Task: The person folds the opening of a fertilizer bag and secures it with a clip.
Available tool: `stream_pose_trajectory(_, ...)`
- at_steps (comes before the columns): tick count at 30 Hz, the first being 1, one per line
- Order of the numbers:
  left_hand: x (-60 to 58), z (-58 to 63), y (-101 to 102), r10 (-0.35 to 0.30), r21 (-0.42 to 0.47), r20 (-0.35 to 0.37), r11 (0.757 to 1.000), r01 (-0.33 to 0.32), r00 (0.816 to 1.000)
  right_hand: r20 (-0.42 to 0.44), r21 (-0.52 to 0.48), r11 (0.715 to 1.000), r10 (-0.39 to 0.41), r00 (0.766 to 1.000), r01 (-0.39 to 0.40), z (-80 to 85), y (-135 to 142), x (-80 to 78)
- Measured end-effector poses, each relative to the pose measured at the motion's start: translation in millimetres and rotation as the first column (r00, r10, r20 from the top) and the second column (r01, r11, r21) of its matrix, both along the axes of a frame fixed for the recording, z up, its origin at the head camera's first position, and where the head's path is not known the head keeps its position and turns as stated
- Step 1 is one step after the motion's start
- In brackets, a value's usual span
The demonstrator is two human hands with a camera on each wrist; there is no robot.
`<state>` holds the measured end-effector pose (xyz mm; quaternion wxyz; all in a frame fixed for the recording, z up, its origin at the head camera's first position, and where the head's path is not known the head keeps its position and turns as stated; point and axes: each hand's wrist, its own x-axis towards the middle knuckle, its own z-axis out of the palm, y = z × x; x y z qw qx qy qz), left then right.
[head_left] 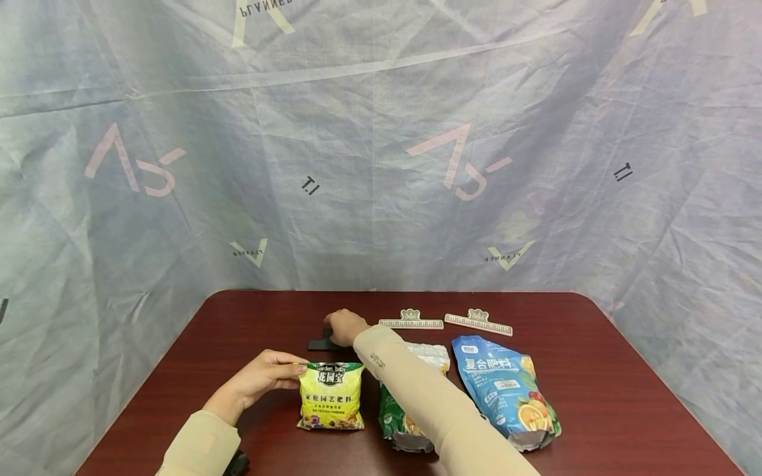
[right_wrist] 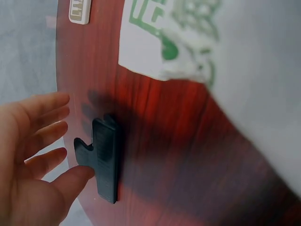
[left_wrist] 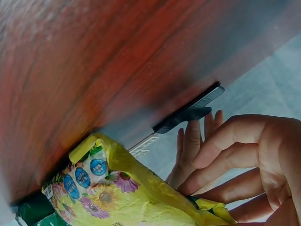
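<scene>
A yellow fertilizer bag (head_left: pixel 330 400) stands upright near the table's front, its printed face towards me. My left hand (head_left: pixel 268 377) pinches its upper left corner between thumb and fingers. In the left wrist view, flowers and blue round marks show on the bag (left_wrist: pixel 141 200). Farther back, my right hand (head_left: pixel 346 326) reaches over a black sealing clip (head_left: pixel 321 344) lying on the table. The right wrist view shows that hand (right_wrist: pixel 35 155) with fingers spread loosely and its thumb tip right at the handle of the clip (right_wrist: pixel 107 160).
Right of the yellow bag lies a green fertilizer bag (head_left: pixel 393 416), partly hidden under my right sleeve (head_left: pixel 428 403). A blue fertilizer bag (head_left: pixel 506 396) lies farther right. Behind them are two white sealing clips, one left (head_left: pixel 411 324) and one right (head_left: pixel 479 324). A grey cloth (head_left: pixel 369 165) hangs behind the table.
</scene>
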<state>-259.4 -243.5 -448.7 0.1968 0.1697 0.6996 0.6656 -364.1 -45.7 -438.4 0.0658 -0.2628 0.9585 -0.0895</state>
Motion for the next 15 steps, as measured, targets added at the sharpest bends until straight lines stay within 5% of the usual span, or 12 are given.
stream_pose_trajectory(15, -3.2, -1.9, -0.3, 0.005, -0.004, 0.008, 1.000, -0.005, 1.000, 0.063, 0.044, 0.998, 0.035, 0.997, -0.038, -2.3, 1.6, 1.3)
